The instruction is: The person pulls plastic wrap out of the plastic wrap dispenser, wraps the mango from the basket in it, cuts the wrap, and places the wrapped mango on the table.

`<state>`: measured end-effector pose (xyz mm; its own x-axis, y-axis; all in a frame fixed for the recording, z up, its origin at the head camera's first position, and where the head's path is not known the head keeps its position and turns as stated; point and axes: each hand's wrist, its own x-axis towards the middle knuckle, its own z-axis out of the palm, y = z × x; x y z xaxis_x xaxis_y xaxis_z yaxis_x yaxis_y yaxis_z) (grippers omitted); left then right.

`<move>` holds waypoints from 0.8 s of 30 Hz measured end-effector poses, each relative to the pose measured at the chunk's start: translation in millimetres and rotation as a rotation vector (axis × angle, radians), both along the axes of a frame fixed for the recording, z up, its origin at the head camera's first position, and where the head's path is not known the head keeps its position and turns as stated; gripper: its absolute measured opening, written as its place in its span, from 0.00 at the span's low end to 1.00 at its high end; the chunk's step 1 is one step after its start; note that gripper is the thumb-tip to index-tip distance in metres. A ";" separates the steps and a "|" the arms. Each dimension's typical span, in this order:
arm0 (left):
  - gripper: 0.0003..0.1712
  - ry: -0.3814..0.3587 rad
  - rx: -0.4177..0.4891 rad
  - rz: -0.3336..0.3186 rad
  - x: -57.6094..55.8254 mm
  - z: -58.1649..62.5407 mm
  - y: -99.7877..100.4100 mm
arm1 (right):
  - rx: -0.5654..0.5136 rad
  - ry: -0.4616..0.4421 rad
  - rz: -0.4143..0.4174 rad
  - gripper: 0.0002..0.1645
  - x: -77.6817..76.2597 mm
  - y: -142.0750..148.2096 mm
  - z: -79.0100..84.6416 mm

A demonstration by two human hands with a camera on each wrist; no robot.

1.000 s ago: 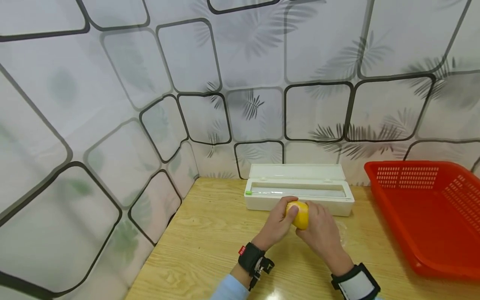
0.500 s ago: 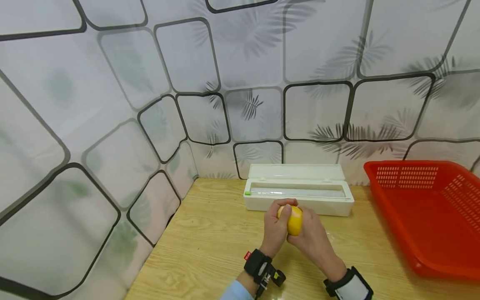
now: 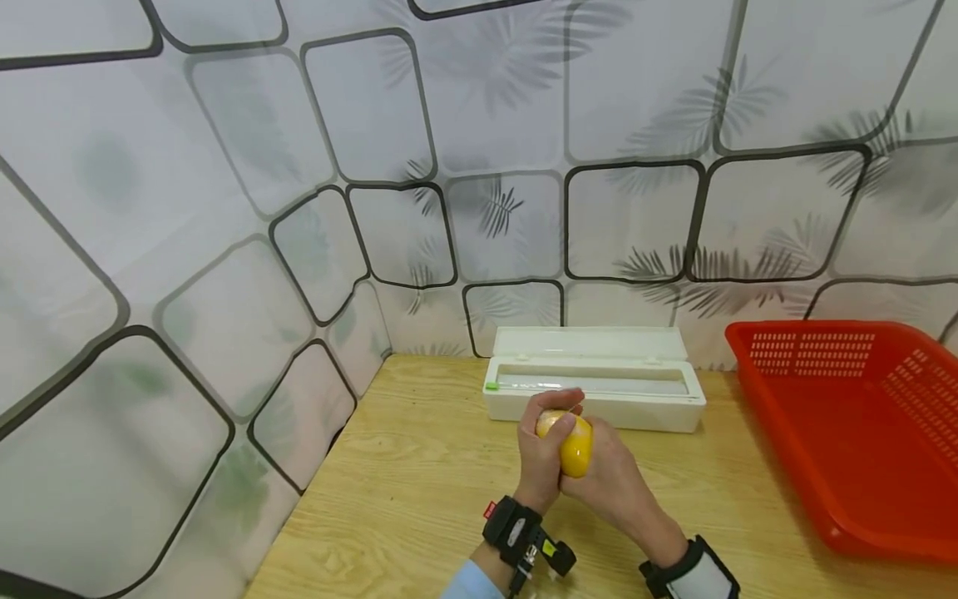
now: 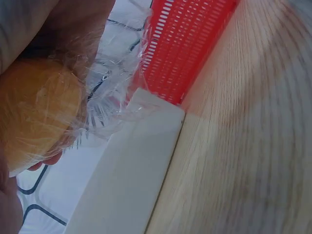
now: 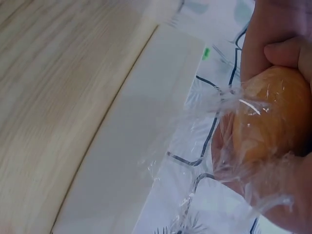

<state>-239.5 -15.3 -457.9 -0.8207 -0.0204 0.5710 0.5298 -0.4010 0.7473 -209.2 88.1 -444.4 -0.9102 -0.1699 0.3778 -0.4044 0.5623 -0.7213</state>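
Observation:
Between the two hands is a smooth yellow-orange fruit (image 3: 576, 449), its exact kind unclear, covered in clear cling film (image 5: 226, 105). Loose crinkled film trails from it in both wrist views. My left hand (image 3: 537, 462) grips its left side, thumb laid over the top. From the other side my right hand (image 3: 617, 482) holds the fruit, fingers partly hidden behind it. Just beyond the hands stands a white cling film dispenser (image 3: 599, 408), lid raised, with a film roll inside and a green slider (image 3: 491, 386) at its left end.
A red plastic basket (image 3: 778, 449) with perforated walls stands on the right of the wooden table (image 3: 389, 466). A patterned curtain or sheet (image 3: 509, 225) hangs behind the table and along its left side.
Both hands have shifted left and slightly nearer with the fruit between them. The fruit has turned a little in their hold. Dispenser and basket stay put.

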 end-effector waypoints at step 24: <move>0.10 -0.071 -0.038 0.123 -2.0 6.1 -8.6 | 0.219 -0.064 -0.059 0.59 1.4 10.0 2.0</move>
<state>-241.4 -23.9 -451.8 -0.8519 -0.1026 0.5136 0.5182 -0.3066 0.7984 -207.9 98.2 -442.4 -0.9418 -0.1875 0.2789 -0.3237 0.7294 -0.6027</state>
